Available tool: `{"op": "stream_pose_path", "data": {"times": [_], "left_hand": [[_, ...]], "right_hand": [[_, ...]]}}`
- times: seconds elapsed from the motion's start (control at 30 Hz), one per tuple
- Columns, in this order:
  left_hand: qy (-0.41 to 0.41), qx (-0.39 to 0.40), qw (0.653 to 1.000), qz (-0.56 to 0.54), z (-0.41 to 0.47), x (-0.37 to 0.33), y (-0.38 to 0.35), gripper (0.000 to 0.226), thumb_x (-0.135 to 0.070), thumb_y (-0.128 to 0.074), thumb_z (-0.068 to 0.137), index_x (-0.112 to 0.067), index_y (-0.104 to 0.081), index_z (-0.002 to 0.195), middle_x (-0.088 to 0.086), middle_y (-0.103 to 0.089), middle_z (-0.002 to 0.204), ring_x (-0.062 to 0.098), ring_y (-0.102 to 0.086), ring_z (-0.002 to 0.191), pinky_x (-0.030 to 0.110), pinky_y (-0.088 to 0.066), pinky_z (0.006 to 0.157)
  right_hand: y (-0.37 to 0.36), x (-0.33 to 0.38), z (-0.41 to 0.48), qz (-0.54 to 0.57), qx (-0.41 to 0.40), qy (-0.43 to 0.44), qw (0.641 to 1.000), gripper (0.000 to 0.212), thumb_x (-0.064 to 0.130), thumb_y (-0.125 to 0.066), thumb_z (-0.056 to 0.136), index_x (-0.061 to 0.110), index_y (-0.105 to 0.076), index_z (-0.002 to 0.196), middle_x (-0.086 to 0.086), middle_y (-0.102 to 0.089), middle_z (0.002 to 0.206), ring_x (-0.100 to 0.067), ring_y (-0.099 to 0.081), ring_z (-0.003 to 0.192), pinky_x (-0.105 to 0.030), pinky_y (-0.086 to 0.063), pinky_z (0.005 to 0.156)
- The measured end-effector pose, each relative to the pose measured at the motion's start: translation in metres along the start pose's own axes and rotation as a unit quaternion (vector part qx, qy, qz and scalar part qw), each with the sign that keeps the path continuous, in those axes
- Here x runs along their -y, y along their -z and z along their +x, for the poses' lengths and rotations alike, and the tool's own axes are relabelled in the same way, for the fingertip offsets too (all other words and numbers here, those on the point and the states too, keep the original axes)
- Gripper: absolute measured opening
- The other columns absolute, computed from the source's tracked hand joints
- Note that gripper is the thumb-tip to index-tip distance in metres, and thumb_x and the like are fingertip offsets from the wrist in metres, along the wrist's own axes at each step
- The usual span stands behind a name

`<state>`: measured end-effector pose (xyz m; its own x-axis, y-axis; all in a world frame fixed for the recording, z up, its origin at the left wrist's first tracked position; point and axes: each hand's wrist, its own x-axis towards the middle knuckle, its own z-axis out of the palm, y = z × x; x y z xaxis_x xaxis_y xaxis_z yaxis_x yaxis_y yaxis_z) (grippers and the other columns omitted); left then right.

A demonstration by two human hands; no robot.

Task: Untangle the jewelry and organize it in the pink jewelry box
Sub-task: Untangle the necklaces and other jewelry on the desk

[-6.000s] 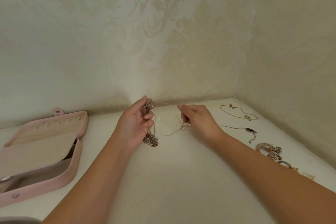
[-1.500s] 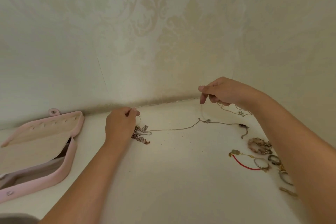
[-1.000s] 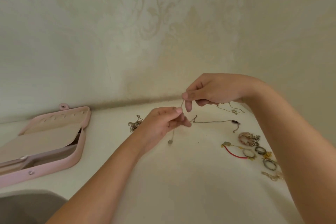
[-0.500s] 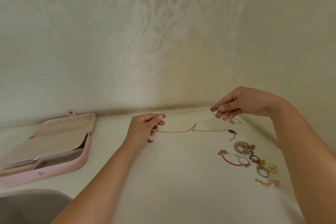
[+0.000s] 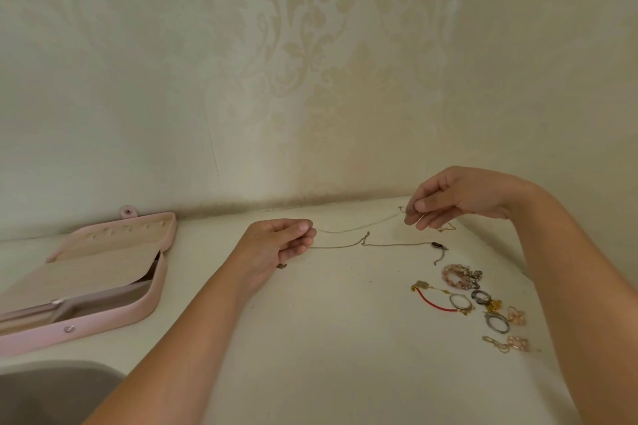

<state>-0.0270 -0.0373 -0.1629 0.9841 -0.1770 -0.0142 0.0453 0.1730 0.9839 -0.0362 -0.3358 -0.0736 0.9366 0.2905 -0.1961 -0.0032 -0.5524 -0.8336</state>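
Note:
A thin chain (image 5: 359, 226) hangs stretched between my two hands above the white surface. My left hand (image 5: 279, 245) pinches its left end and my right hand (image 5: 452, 197) pinches its right end near the corner. Below it a second thin necklace (image 5: 390, 244) with a dark clasp lies flat on the surface. The pink jewelry box (image 5: 152, 304) lies open at the left, its beige lining showing. A small piece (image 5: 281, 265) sits on the surface under my left hand.
To the right lie a beaded bracelet (image 5: 461, 276), a red cord bracelet (image 5: 433, 302), several rings (image 5: 497, 321) and small pink earrings (image 5: 516, 343). A gold chain (image 5: 447, 227) lies behind my right hand. Patterned walls meet in a corner. A grey basin edge (image 5: 51, 386) shows bottom left.
My hands moved apart from one second ago, drawing the thin chain out into a long span. The tangled cluster that my left hand held earlier is no longer in it.

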Motion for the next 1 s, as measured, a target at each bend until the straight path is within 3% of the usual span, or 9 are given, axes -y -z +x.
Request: {"op": "stream_pose_path", "data": {"times": [0.17, 0.37, 0.53, 0.77, 1.0], "left_hand": [[-0.011, 0.005, 0.999, 0.03, 0.001, 0.003, 0.003, 0.015, 0.0, -0.061, 0.087, -0.003, -0.07, 0.1, 0.01, -0.074, 0.091, 0.014, -0.071, 0.079, 0.018, -0.055, 0.067], [-0.04, -0.015, 0.991, 0.13, -0.001, 0.004, -0.003, 0.007, -0.012, -0.07, 0.084, -0.007, -0.075, 0.086, 0.001, -0.069, 0.072, 0.009, -0.063, 0.066, 0.021, -0.055, 0.066], [-0.042, -0.014, 0.998, 0.053, -0.001, 0.0, -0.002, 0.011, -0.015, -0.067, 0.086, -0.007, -0.074, 0.087, 0.007, -0.074, 0.091, 0.018, -0.071, 0.085, 0.023, -0.055, 0.073], [0.001, 0.002, 0.999, -0.039, -0.002, -0.006, -0.003, 0.014, -0.007, -0.059, 0.088, -0.001, -0.071, 0.083, 0.007, -0.07, 0.082, 0.015, -0.069, 0.077, 0.023, -0.057, 0.069], [0.048, 0.028, 0.994, -0.09, -0.004, -0.008, -0.007, 0.012, -0.007, -0.059, 0.088, -0.002, -0.069, 0.083, 0.005, -0.07, 0.08, 0.011, -0.067, 0.066, 0.024, -0.058, 0.065]], "right_hand": [[0.003, -0.007, 0.004, 0.023, -0.033, -0.002, 0.999, 0.02, 0.002, -0.059, 0.088, 0.001, -0.069, 0.105, -0.014, -0.073, 0.1, -0.02, -0.07, 0.089, -0.022, -0.058, 0.074], [0.001, -0.006, 0.008, 0.066, -0.144, 0.057, 0.986, 0.014, 0.006, -0.071, 0.079, 0.002, -0.072, 0.093, -0.014, -0.074, 0.089, -0.014, -0.07, 0.073, -0.018, -0.058, 0.067], [-0.001, -0.002, 0.008, 0.149, -0.124, 0.088, 0.977, 0.019, 0.008, -0.067, 0.08, 0.003, -0.072, 0.097, -0.012, -0.073, 0.095, -0.013, -0.071, 0.079, -0.017, -0.057, 0.066], [-0.003, 0.002, 0.008, 0.159, -0.126, 0.095, 0.975, 0.027, 0.015, -0.072, 0.067, 0.004, -0.073, 0.092, -0.013, -0.073, 0.092, -0.014, -0.071, 0.077, -0.017, -0.057, 0.066], [-0.008, 0.012, 0.009, 0.262, -0.082, 0.115, 0.955, 0.009, 0.002, -0.059, 0.085, 0.001, -0.064, 0.091, -0.015, -0.072, 0.093, -0.016, -0.07, 0.076, -0.023, -0.058, 0.073]]}}
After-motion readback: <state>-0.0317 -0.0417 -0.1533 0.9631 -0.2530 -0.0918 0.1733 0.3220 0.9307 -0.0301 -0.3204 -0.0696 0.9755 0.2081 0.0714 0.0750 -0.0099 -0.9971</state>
